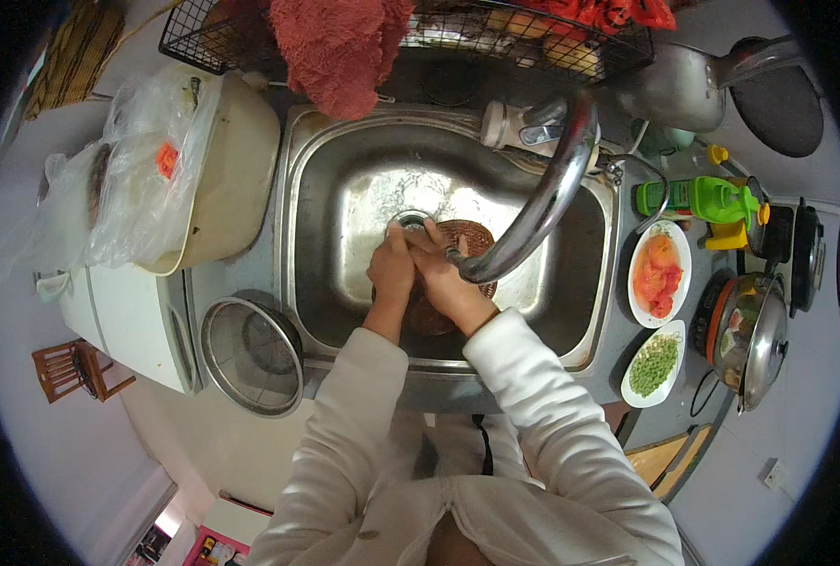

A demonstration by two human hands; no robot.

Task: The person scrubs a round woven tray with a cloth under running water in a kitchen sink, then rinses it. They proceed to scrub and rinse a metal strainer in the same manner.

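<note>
Both hands are down in the stainless steel sink point(321, 233), side by side with the fingertips close together near the drain point(413, 221). Below them lies a brown woven basket point(473, 237), partly covered by the hands and the faucet. My left hand point(392, 265) is over the basket's left side, its fingers pointing toward the drain. My right hand point(445, 272) leans in from the right, fingers bent beside the left hand's. Whether either hand grips something is hidden by the fingers. The curved metal faucet point(561, 198) arches over the right hand, with its spout end in front of it.
Left of the sink are a mesh strainer point(215, 354) and a cream tub point(239, 177) with plastic bags. On the right stand a plate of peeled tomatoes point(657, 276), a dish of green peas point(653, 368), a lidded pot point(760, 347) and a green bottle point(703, 198). A red cloth point(342, 56) hangs behind.
</note>
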